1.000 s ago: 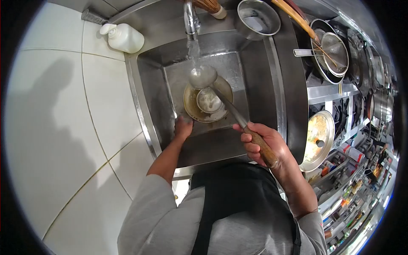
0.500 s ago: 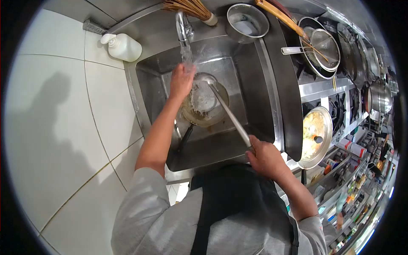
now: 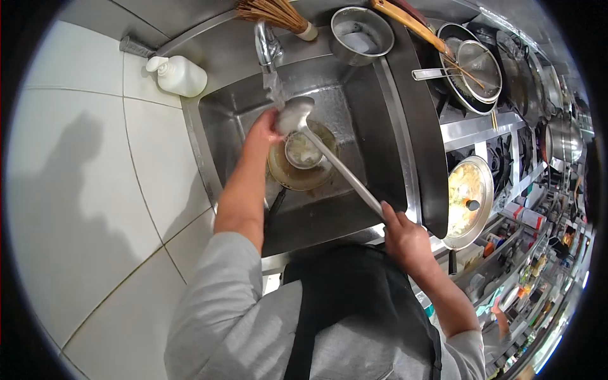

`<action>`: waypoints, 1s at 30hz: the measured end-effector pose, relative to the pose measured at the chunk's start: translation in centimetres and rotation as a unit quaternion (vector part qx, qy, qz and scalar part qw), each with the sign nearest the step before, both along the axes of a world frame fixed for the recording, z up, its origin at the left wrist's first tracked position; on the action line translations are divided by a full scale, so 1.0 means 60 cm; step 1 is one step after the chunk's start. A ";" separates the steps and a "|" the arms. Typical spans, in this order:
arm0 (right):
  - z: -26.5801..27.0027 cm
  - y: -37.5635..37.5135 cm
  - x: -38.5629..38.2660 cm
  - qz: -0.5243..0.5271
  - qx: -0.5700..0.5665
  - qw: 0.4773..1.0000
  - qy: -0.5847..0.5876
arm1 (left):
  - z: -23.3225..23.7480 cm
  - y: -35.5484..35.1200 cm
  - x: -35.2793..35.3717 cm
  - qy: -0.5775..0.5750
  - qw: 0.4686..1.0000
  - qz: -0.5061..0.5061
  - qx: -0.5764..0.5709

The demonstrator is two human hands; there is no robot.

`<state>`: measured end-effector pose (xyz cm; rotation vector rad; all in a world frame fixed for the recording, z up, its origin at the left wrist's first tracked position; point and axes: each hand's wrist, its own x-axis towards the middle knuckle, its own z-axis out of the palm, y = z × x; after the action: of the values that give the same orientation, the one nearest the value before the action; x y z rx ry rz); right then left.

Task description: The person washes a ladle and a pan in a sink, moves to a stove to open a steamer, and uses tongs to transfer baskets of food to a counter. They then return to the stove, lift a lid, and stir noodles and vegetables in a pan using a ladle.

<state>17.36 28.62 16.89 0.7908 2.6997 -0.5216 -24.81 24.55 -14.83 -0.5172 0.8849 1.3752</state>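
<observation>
A long-handled metal ladle (image 3: 342,168) slants across the sink (image 3: 384,183), its bowl under the water running from the faucet (image 3: 266,44). My right hand (image 3: 405,237) is closed around the end of the handle. At the other end, my left hand (image 3: 265,129) grips the edge of the ladle's bowl, with its fingers partly hidden behind it. Beneath lies a frying pan (image 3: 292,179) with a dark handle, and in it a small round bowl (image 3: 304,152) holding water.
A white pump bottle (image 3: 180,76) stands at the sink's left corner. Behind the sink are a bamboo brush (image 3: 275,14) and a metal pot (image 3: 361,54). To the right, a strainer (image 3: 479,71) rests on a pan, and a lidded pan of food (image 3: 465,201) sits on the stove.
The ladle's bowl has risen from over the pan to the faucet's stream. My left hand has moved down from the stream onto it, and my right hand has shifted slightly right and down.
</observation>
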 end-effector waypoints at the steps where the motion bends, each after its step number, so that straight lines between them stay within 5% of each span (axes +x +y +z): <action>1: -0.015 -0.006 -0.015 0.010 -0.004 1.000 -0.012 | 0.013 -0.002 0.019 -0.001 0.996 0.087 -0.022; 5: -0.021 -0.013 -0.106 0.094 0.026 0.994 -0.055 | 0.104 0.047 0.100 -0.071 0.920 0.386 0.026; 8: -0.017 0.006 -0.163 0.105 0.034 0.993 -0.050 | 0.019 0.042 0.105 -0.026 0.955 0.293 0.035; 12: -0.072 0.069 -0.264 0.063 -0.149 0.987 -0.023 | 0.063 0.032 0.132 -0.014 0.976 0.207 0.064; 15: -0.116 0.156 -0.353 0.364 -0.128 0.922 -0.006 | 0.217 0.051 0.171 0.087 0.986 0.145 0.015; 16: -0.103 0.148 -0.363 0.102 -0.356 0.929 -0.009 | 0.216 0.049 0.161 0.084 0.989 0.120 0.005; 17: -0.086 0.138 -0.375 -0.170 -0.541 0.823 -0.012 | 0.216 0.049 0.143 0.080 0.992 0.098 -0.005; 18: -0.074 0.129 -0.381 -0.420 -0.662 0.620 -0.016 | 0.212 0.053 0.130 0.075 0.994 0.077 -0.014; 21: -0.080 0.081 -0.344 -0.436 -0.695 0.570 0.041 | 0.124 0.058 0.117 0.108 0.994 0.020 0.008; 25: -0.048 0.042 -0.270 -0.460 -0.754 0.469 0.030 | -0.001 0.002 0.076 0.132 0.987 0.088 -0.010; 27: -0.060 0.030 -0.236 -0.459 -0.788 0.408 0.050 | 0.095 0.002 0.075 0.338 0.900 -0.218 -0.172; 28: -0.063 0.024 -0.229 -0.451 -0.807 0.377 0.057 | 0.144 0.000 0.072 0.428 0.793 -0.360 -0.241; 30: -0.067 0.010 -0.212 -0.446 -0.836 0.310 0.079 | 0.164 -0.011 0.086 0.740 0.513 -0.353 -0.254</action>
<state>4.61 29.20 12.87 1.0835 0.0799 -2.6939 -19.62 23.89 -5.01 0.8462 2.5652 0.4164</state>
